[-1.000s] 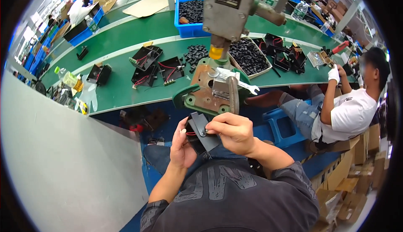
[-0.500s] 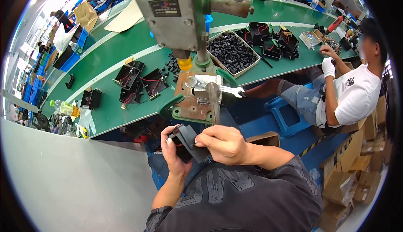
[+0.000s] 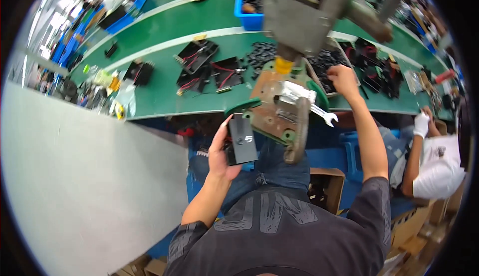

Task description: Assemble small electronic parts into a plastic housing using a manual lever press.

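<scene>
A pale wall (image 3: 100, 186) fills the left side, and beyond it, on the green table (image 3: 159, 96), stand a bottle (image 3: 104, 78) and a clear plastic bag (image 3: 127, 99). Next come several open black boxes (image 3: 229, 74) with red wires inside. In front of the table, the left hand (image 3: 218, 156) holds a black case (image 3: 243, 141), its grip wrapped around the case's left side and underside; the case's flat dark cover faces up, with a small shiny round spot near the middle. Farther back sits a blue bin (image 3: 249, 22). Right of the case stands a heavy grey press (image 3: 299, 16), with a silver wrench (image 3: 324, 115) lying across its base and sticking out past the edge. The right hand (image 3: 344, 80) is over a tray (image 3: 350, 61) of small black parts (image 3: 323, 65), fingers bent down toward them; whether its grip pinches one, I cannot tell. At far right, a co-worker's white-gloved hand (image 3: 421, 125) is near the table edge.
</scene>
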`<state>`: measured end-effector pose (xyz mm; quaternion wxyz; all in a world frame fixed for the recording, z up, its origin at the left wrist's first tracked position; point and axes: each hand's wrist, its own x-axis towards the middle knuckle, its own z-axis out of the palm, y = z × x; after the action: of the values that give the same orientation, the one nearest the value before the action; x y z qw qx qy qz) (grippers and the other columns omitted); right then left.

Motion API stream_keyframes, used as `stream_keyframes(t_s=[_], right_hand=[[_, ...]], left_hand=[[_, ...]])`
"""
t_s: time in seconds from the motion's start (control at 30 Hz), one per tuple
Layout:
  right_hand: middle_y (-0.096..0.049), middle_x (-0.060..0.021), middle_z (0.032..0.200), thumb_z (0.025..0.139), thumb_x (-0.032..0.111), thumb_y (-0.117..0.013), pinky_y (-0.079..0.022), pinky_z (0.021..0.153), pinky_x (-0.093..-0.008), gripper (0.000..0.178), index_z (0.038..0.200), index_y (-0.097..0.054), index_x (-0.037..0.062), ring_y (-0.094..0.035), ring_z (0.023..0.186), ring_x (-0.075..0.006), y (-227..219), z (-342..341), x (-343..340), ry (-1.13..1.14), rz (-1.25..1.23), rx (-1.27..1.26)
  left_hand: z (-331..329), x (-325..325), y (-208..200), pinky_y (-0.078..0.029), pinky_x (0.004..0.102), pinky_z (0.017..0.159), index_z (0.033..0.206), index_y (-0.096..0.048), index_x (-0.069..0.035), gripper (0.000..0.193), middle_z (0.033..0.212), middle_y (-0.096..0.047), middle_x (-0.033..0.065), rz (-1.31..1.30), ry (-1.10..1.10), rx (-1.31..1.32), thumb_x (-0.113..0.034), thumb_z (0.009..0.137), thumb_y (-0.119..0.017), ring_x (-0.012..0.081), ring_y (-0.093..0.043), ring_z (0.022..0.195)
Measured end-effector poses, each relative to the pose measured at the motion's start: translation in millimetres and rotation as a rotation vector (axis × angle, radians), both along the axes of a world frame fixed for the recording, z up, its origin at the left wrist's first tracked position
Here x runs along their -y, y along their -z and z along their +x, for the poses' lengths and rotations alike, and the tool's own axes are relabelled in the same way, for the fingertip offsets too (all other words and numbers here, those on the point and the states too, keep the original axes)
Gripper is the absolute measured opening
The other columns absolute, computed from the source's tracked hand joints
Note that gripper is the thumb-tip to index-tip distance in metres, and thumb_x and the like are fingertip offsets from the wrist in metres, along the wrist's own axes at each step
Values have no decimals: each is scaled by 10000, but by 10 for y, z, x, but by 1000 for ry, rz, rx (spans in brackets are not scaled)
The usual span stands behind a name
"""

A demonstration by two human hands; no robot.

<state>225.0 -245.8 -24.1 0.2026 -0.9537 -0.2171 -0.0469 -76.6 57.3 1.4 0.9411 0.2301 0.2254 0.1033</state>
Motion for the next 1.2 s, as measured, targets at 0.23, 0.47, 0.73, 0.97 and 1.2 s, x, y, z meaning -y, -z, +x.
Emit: stream_keyframes(t_s=[0.23, 0.47, 0.73, 0.97, 1.2], right_hand=[[-697, -87, 846, 807, 35, -643, -487, 665, -306, 142, 934, -693, -7, -615, 680, -236, -312, -211, -42, 21, 199, 133], [-666, -104, 827, 889, -59, -597, -522, 624, -247, 158, 1034, -659, -48, -641, 719, -168, -1274, -1776, -708, -27, 1178, -385], [-677, -152, 837, 926, 0, -642, -532, 593, -232, 181, 1092, -656, -70, -650, 702, -170, -1237, -2482, -998, -186, 1547, -827], [-678, -150, 836, 918, -15, -648, -530, 581, -230, 152, 1055, -671, -74, -642, 670, -163, -1236, -2690, -1166, -118, 1477, -727], [-678, -124, 855, 865, -87, -650, -496, 568, -226, 131, 988, -690, -67, -619, 652, -156, -1330, -2745, -1224, -134, 1038, -332]], left_hand=[[28, -80, 45, -545, 348, 664, 1296, -553, -76, 361, 1134, -652, 112, -66, 73, 119, -277, 1001, -504, 228, -659, 844], [94, -142, -135, -492, 276, 795, 1206, -540, -83, 242, 1096, -649, 88, 107, 164, 193, -206, 1005, -484, 172, -629, 910], [125, -69, -671, -509, 293, 865, 1127, -526, -60, 183, 1135, -663, 127, 90, 267, 237, -133, 977, -602, 181, -644, 947], [47, -93, -778, -482, 284, 907, 1127, -523, -46, 203, 1132, -658, 126, 265, 225, 250, -112, 965, -627, 171, -616, 1004], [8, -62, -719, -469, 282, 917, 1122, -524, -37, 218, 1126, -645, 119, 391, 171, 263, -82, 948, -647, 164, -606, 1017]])
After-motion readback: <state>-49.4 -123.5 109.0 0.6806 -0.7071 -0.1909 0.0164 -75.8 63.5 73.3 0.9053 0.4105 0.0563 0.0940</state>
